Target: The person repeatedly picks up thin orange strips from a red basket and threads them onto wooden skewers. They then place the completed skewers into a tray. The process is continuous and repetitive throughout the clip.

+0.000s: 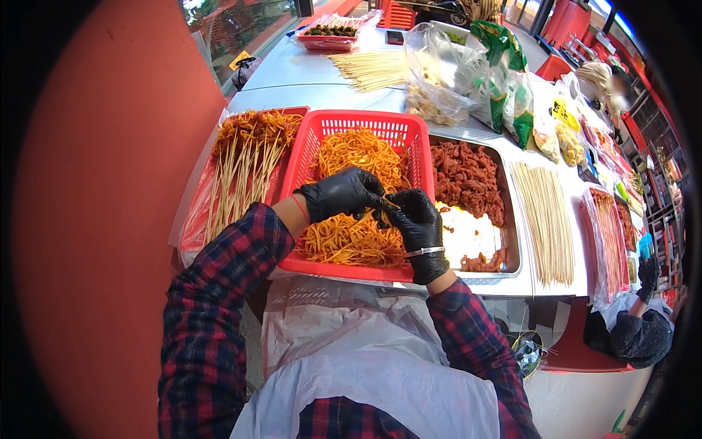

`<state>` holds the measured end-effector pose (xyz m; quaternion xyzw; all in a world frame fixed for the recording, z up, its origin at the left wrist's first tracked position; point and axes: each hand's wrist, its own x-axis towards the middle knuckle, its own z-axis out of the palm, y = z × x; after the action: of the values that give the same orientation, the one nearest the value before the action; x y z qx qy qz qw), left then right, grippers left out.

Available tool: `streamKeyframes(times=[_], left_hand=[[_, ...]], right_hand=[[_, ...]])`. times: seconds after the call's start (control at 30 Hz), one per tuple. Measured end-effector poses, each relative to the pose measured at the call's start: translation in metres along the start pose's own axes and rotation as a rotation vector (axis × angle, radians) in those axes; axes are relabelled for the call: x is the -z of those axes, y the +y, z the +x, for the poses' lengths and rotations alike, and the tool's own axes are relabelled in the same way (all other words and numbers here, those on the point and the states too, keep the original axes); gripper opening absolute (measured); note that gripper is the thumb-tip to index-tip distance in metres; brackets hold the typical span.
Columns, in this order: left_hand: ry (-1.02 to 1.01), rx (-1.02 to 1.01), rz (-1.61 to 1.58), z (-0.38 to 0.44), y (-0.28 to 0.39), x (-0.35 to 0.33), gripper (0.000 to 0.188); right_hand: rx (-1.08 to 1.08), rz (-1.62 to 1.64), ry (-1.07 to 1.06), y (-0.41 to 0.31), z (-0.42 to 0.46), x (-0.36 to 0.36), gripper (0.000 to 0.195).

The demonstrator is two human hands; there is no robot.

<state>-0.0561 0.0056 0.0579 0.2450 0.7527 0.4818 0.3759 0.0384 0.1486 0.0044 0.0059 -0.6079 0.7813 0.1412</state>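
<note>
Both hands wear black gloves and meet over a red plastic basket [359, 269] with slotted walls. Orange seasoned strands [359, 151] fill the basket in two heaps. My left hand [343, 193] pinches a few strands [390, 202] at its fingertips, and my right hand [419, 219] grips the same small bunch from the other side. Whether a skewer is among them cannot be made out. Left of the basket, a lined red tray [197, 222] carries bamboo skewers [241, 175] with orange strands bunched at their far ends. On the right, a steel tray [513, 236] contains red marinated meat pieces [466, 173].
Bare bamboo skewers [545, 219] lie right of the steel tray; more skewers [367, 68] lie farther back. Clear plastic bags [439, 104] and green-and-white bags [496, 71] stand behind. A red wall [109, 219] rises at left. A co-worker's gloved hand [649, 274] is at far right.
</note>
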Motion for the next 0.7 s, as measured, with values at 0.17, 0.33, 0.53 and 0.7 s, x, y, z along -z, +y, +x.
streamKeyframes(times=[0.17, 0.33, 0.53, 0.7], left_hand=[[-0.089, -0.021, -0.084, -0.01, -0.01, 0.003, 0.016], [-0.12, -0.052, 0.038, -0.012, -0.025, 0.002, 0.018], [-0.06, 0.005, -0.096, -0.02, -0.018, -0.005, 0.018], [0.033, -0.193, -0.454, -0.017, -0.035, -0.017, 0.022]], right_hand=[[-0.067, 0.07, 0.013, -0.002, 0.002, 0.008, 0.019], [-0.076, 0.119, 0.009, -0.003, 0.002, 0.007, 0.017], [-0.09, 0.116, 0.028, -0.003, 0.001, 0.011, 0.015], [-0.062, 0.191, 0.035, -0.006, 0.0, 0.006, 0.016]])
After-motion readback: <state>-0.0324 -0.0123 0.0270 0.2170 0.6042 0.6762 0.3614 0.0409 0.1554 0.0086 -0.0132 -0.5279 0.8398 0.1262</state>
